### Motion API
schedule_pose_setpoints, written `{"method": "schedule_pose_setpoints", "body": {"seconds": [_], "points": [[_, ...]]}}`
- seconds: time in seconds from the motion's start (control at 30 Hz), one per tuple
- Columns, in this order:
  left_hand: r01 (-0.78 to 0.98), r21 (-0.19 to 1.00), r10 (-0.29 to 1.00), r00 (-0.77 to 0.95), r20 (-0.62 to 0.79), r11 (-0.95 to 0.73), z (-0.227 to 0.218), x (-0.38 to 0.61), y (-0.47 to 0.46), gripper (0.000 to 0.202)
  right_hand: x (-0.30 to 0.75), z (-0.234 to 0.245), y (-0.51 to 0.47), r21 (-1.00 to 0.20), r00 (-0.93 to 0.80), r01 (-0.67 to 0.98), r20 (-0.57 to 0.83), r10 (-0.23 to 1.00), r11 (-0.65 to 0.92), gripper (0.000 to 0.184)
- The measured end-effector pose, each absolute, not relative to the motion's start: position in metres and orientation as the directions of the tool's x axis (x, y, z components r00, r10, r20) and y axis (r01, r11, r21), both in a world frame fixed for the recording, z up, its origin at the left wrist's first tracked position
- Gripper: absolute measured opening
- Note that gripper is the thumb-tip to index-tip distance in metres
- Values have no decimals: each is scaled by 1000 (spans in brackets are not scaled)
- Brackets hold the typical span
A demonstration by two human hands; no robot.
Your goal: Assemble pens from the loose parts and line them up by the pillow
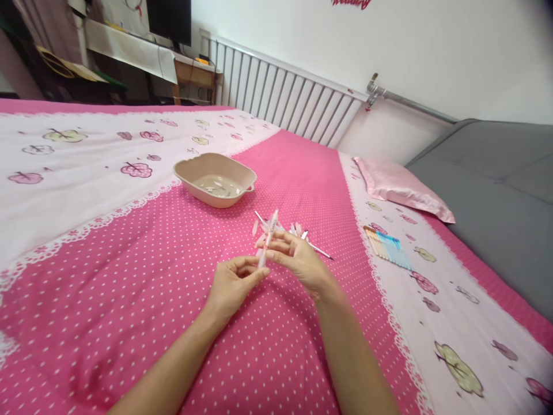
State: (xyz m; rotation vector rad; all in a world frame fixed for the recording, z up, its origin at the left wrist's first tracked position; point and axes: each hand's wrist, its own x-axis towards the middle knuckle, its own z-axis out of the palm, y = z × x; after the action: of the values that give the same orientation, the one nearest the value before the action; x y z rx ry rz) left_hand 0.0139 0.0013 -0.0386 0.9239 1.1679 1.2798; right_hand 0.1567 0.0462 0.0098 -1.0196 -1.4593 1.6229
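Between both hands, a pale pink pen [271, 227] is held up at a slant over the bed. My left hand [235, 283] pinches its lower end between thumb and fingers. Higher up, near the middle of the pen, my right hand [298, 259] has its thumb and fingertips closed on it. Just beyond the hands lies a loose pile of pen parts [298, 228], pale pink and white, partly hidden by the right hand. A thin dark-tipped stick [320, 250], perhaps a refill, pokes out to the right.
A beige plastic basin [216, 197] with small whitish pieces in it stands beyond the hands, left of centre. To the right, several pens [389, 246] with orange-brown and blue ends lie side by side. A pink pillow [401, 187] rests by the grey headboard [488, 196].
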Motion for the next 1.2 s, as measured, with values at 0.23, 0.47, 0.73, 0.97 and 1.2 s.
{"method": "schedule_pose_setpoints", "body": {"seconds": [0.23,0.47,0.73,0.97,1.2], "points": [[-254,967,971,-221,-89,30,-38,12,4,31,157,8,44,-981,-505,180,-157,849,-75,47],[-299,954,964,-251,-85,6,-40,12,3,37,146,-4,40,-971,-543,223,-200,816,-89,36],[-276,959,963,-268,-16,-61,-41,11,5,36,132,-20,40,-960,-502,252,-25,865,119,26],[-224,972,932,-363,-11,-75,-41,7,14,40,117,-36,38,-978,-361,176,38,932,108,32],[293,946,922,-312,230,-137,-47,5,17,66,135,-49,43,-991,-51,133,15,999,21,16]]}}
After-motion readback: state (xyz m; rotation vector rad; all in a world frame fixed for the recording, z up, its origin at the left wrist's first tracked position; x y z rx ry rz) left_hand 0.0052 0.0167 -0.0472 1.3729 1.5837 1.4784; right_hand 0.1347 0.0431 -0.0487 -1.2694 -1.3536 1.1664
